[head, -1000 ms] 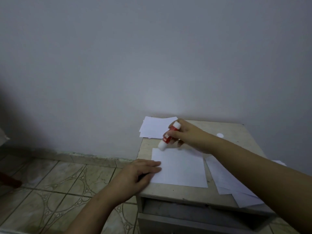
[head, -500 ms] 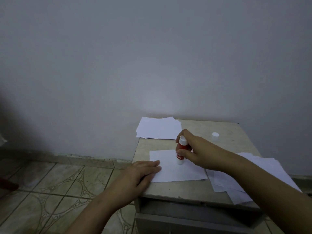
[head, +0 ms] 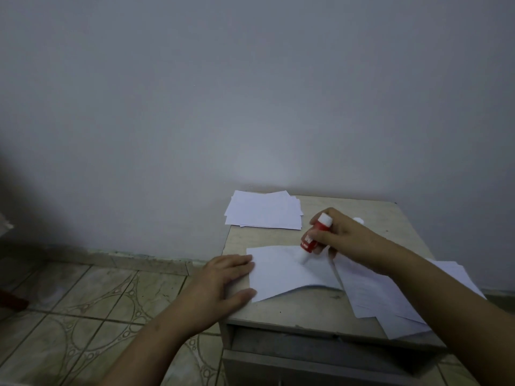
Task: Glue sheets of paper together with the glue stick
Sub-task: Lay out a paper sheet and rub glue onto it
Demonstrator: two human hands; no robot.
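Observation:
A white sheet of paper [head: 281, 271] lies on the small table [head: 306, 313], and its near edge bows up a little. My left hand [head: 223, 282] rests flat on the sheet's left edge, fingers straight. My right hand [head: 342, 235] grips a red and white glue stick [head: 313, 236], tilted, with its tip down on the sheet near the far right corner.
A stack of white sheets [head: 264, 210] lies at the table's far left corner by the wall. More loose sheets [head: 390, 296] overhang the table's right side. A white cap [head: 359, 220] peeks out behind my right hand. The tiled floor [head: 83, 316] is to the left.
The glue stick went from the sheet's far left corner to its middle, then to the far right corner. The sheet's near edge has lifted. My left hand stayed put.

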